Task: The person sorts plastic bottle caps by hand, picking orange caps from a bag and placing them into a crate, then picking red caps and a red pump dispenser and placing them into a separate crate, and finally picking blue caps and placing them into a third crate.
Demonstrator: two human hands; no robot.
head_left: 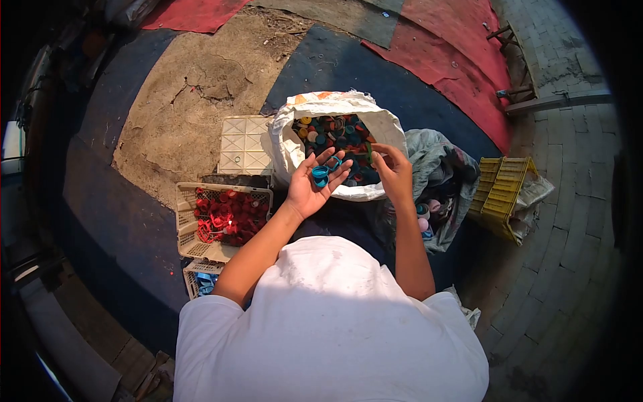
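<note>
My left hand (309, 189) is palm up over the near rim of a white woven sack (280, 157). A teal bottle cap (320, 175) rests in its palm, and a smaller blue ring (336, 163) lies at its fingers. My right hand (395, 175) is at the sack's right side, its thumb and fingertips closed on a thin green ring (368, 153). Inside the sack are many plastic caps (338, 130) in blue, red, orange, yellow and dark colours.
Left stands a beige crate (186, 248) of red plastic caps (231, 218), with a smaller crate (193, 268) holding blue pieces below it. A white upturned crate (246, 144) lies behind. Right are a grey-green bag (435, 151) and a yellow crate (512, 191).
</note>
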